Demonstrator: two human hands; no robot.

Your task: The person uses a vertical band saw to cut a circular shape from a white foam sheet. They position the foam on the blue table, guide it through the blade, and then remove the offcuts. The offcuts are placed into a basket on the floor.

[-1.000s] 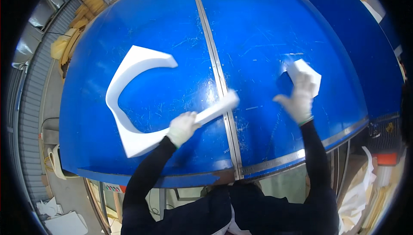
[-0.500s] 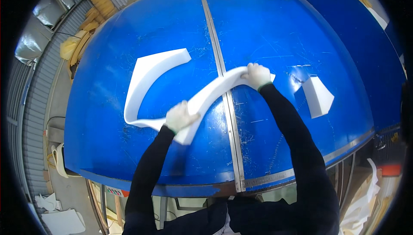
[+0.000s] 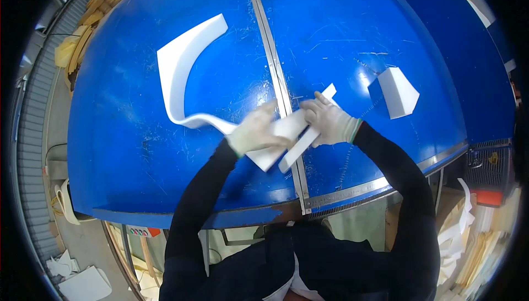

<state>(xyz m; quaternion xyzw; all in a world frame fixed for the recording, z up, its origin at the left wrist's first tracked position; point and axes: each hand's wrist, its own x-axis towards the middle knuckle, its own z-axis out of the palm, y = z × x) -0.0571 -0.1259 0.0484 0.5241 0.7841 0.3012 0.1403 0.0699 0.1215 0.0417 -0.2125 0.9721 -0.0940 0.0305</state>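
Note:
My left hand (image 3: 254, 130), in a white glove and slightly blurred, grips a white foam piece (image 3: 266, 159) near the table's metal seam. My right hand (image 3: 332, 122), gloved too, has its fingers bent round a narrow white foam strip (image 3: 295, 153). The strip slants across the seam, its far end poking out beyond the fingers. Where the foam parts meet between my hands is partly covered. To the left lies a large curved foam offcut (image 3: 177, 72), whose thin tail runs to my left hand. A short foam block (image 3: 401, 92) rests at the right.
The blue table (image 3: 121, 152) is scratched, with a metal seam strip (image 3: 270, 53) across it and a metal front edge at the right. White scraps (image 3: 85, 284) lie on the floor at lower left. More offcuts (image 3: 456, 229) hang or pile at lower right.
My hands have come closer together over the seam, the right one moving nearer to me. A separate narrow strip now shows at my right hand. The table and foam appear shifted in view.

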